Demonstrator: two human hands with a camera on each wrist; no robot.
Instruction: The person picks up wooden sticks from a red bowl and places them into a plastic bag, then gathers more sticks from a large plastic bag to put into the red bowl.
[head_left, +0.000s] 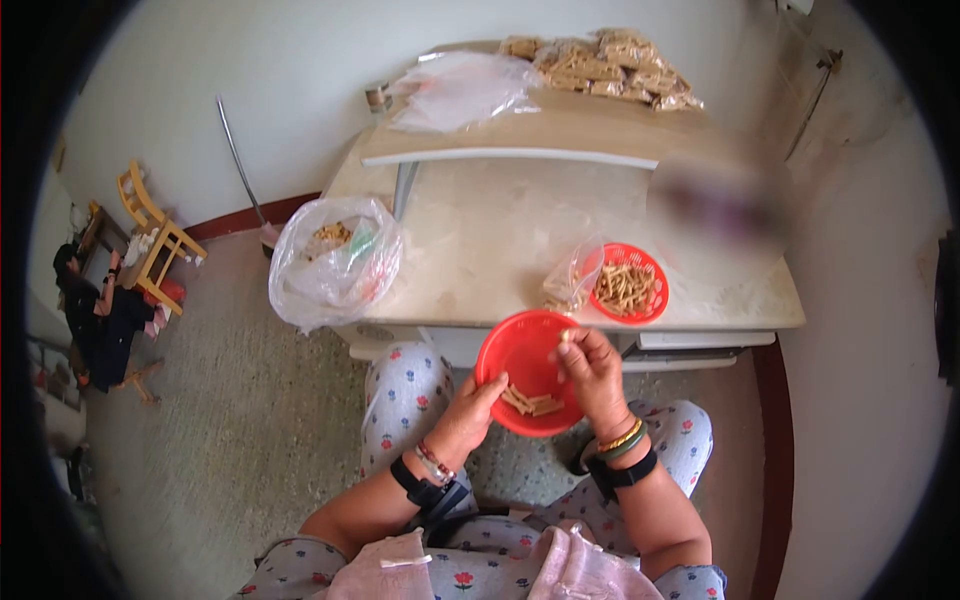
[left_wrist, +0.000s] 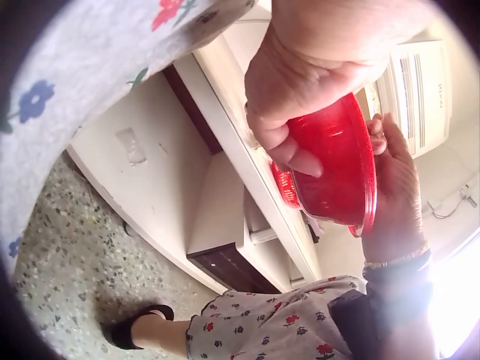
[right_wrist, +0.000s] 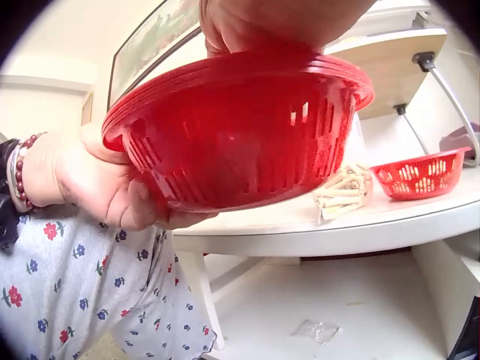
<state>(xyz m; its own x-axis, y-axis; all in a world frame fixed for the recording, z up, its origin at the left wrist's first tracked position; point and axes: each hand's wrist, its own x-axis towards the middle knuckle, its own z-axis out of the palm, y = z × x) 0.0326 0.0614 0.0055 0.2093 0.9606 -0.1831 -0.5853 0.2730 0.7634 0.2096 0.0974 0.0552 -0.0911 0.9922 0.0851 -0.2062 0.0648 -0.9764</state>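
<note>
In the head view a red basket point(head_left: 515, 345) is held over the lap, with several short tan sticks point(head_left: 530, 402) at its bottom. My left hand point(head_left: 466, 418) grips its left side, thumb on the rim and fingers underneath; the left wrist view shows the fingers on the outer wall of the basket point(left_wrist: 337, 161). My right hand point(head_left: 595, 378) is over the basket's right side, pinching a small tan piece point(head_left: 566, 338) between thumb and fingertips. The right wrist view shows the left hand point(right_wrist: 105, 184) supporting the basket point(right_wrist: 232, 142) from below.
On the desk point(head_left: 470, 220), a second red basket point(head_left: 652, 300) full of sticks stands beside a clear bag point(head_left: 572, 285) with some sticks. A large plastic bag point(head_left: 335, 265) is at the left, packed bags point(head_left: 620, 68) on the shelf. A seated person point(head_left: 95, 310) is far left.
</note>
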